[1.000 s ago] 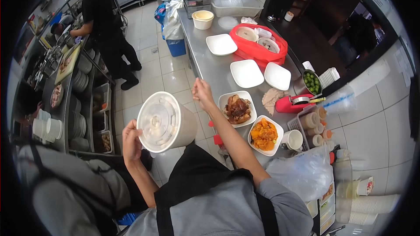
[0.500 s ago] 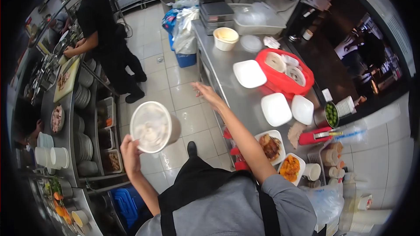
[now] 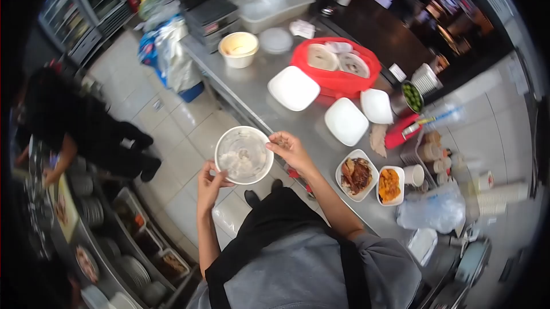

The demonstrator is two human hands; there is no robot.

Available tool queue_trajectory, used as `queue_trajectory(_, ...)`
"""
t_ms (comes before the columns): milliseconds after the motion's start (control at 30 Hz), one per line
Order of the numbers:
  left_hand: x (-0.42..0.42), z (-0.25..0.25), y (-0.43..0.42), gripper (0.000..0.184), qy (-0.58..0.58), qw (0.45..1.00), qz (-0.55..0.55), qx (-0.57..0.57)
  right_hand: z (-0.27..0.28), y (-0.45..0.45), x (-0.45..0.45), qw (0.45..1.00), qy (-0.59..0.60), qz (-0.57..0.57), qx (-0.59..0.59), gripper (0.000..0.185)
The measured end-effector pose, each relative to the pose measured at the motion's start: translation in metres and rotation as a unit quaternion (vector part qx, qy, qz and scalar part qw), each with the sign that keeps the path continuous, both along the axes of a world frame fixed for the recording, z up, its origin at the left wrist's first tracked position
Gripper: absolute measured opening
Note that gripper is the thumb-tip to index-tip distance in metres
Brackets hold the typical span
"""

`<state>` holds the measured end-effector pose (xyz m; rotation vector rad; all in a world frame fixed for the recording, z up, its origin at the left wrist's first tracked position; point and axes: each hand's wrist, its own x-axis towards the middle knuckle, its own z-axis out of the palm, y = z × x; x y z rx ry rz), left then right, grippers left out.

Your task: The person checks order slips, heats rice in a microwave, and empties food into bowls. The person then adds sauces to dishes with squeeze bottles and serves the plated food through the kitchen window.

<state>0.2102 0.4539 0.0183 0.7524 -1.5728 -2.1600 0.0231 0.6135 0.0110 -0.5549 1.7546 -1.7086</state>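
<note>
A round white tub (image 3: 244, 155) with a translucent lid is between my hands, in front of my apron and near the steel counter's edge. My left hand (image 3: 212, 186) grips its lower left rim. My right hand (image 3: 287, 150) pinches the rim on the right side. On the steel counter (image 3: 258, 105) to the right stand a dish of browned meat (image 3: 356, 176), a dish of orange food (image 3: 389, 186) and white square dishes (image 3: 294, 88). A red bag (image 3: 335, 83) there holds round lidded containers.
A person in black (image 3: 80, 126) works at the left counter, above shelves of stacked plates (image 3: 134, 272). Plastic bags (image 3: 177, 60) stand beside the counter. Stacked tubs (image 3: 239, 49), a pot of green fruit (image 3: 411, 97) and sauce containers (image 3: 432, 151) are on the right counter.
The view has turned and shifted toward the right counter. The tub has moved closer to the counter, and my right hand, free before, now holds its rim. My left hand has kept its hold.
</note>
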Motion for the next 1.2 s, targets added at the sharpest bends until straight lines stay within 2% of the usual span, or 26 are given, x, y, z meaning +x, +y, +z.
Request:
queue_trajectory(67, -0.035, -0.006, 0.017, 0.013, 0.016, 0.998, -0.058, 0.006, -0.017, 0.010, -0.019, 0.992, 0.084, -0.087, 0.026, 0.023)
queue_trajectory(133, -0.061, -0.020, 0.031, 0.018, 0.024, 0.993, -0.118, 0.015, -0.031, 0.025, -0.047, 0.982, 0.128, -0.116, 0.070, 0.024)
queue_trajectory(233, -0.087, -0.046, 0.027, 0.023, -0.044, 0.972, -0.225, -0.057, -0.041, 0.040, -0.077, 0.972, 0.163, -0.122, 0.114, 0.022)
queue_trajectory(300, -0.109, -0.068, 0.016, 0.028, -0.068, 0.968, -0.216, -0.113, -0.046, 0.043, -0.086, 0.965, 0.180, -0.129, 0.142, 0.028)
queue_trajectory(367, -0.147, -0.077, 0.003, 0.031, -0.079, 0.966, -0.178, -0.173, -0.041, 0.040, -0.092, 0.966, 0.202, -0.115, 0.112, 0.030)
queue_trajectory(433, -0.185, -0.073, 0.009, 0.046, -0.013, 0.967, -0.252, -0.045, -0.039, 0.038, -0.097, 0.963, 0.225, -0.094, 0.117, 0.032)
queue_trajectory(500, -0.216, -0.068, 0.013, 0.056, 0.039, 0.926, -0.359, 0.112, -0.034, 0.035, -0.100, 0.959, 0.232, -0.083, 0.142, 0.037)
queue_trajectory(600, -0.228, -0.072, 0.022, 0.075, -0.029, 0.871, -0.448, 0.201, -0.029, 0.029, -0.100, 0.953, 0.226, -0.063, 0.192, 0.048)
queue_trajectory(700, -0.232, -0.064, 0.027, 0.085, -0.050, 0.869, -0.432, 0.234, -0.020, 0.027, -0.103, 0.931, 0.245, -0.113, 0.245, 0.037)
queue_trajectory(800, -0.248, -0.059, 0.035, 0.091, -0.075, 0.866, -0.422, 0.258, -0.011, 0.028, -0.113, 0.883, 0.382, -0.257, 0.094, 0.024)
queue_trajectory(900, -0.261, -0.069, 0.056, 0.093, -0.095, 0.868, -0.412, 0.262, 0.009, 0.044, -0.135, 0.834, 0.432, -0.330, 0.094, 0.023)
queue_trajectory(967, -0.270, -0.076, 0.053, 0.094, -0.070, 0.854, -0.441, 0.267, 0.011, 0.059, -0.132, 0.892, 0.342, -0.230, 0.184, 0.021)
queue_trajectory(1000, -0.273, -0.069, 0.054, 0.095, -0.073, 0.850, -0.452, 0.260, 0.007, 0.062, -0.128, 0.896, 0.347, -0.208, 0.184, 0.021)
queue_trajectory(1100, -0.278, -0.058, 0.059, 0.095, -0.136, 0.864, -0.434, 0.218, -0.003, 0.058, -0.119, 0.885, 0.339, -0.253, 0.196, 0.020)
queue_trajectory(1200, -0.287, -0.054, 0.057, 0.098, -0.136, 0.850, -0.453, 0.231, -0.003, 0.055, -0.119, 0.842, 0.388, -0.293, 0.235, 0.023)
